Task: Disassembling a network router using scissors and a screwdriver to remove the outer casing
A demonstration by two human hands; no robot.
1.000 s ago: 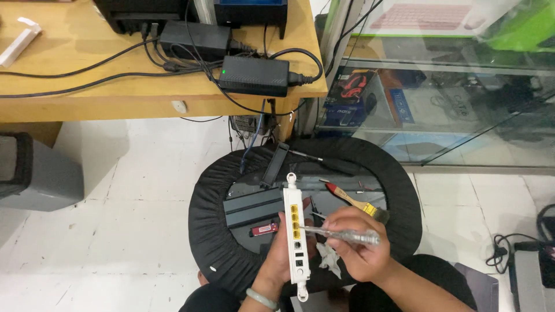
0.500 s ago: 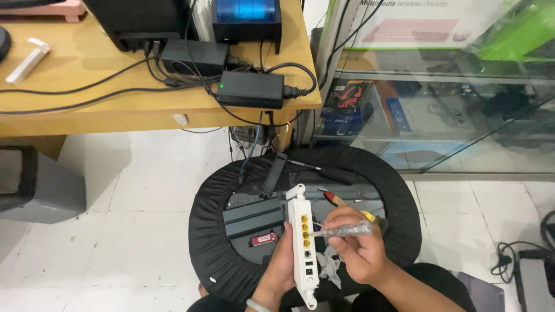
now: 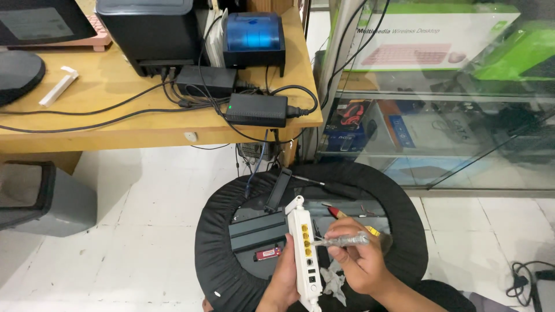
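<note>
Two bare hands and forearms visible at the lower edge of the head view. Left hand (image 3: 284,276): no glove, no ring discernible; forearm uncovered to the frame edge, no sleeve in view. Right hand (image 3: 359,267): likewise ungloved, no ring or watch discernible; forearm bare to the frame edge. Dark clothing (image 3: 448,296) visible beneath the right forearm, plain, without visible markings; garment type not determinable. Wrists largely cut off by the picture border.
</note>
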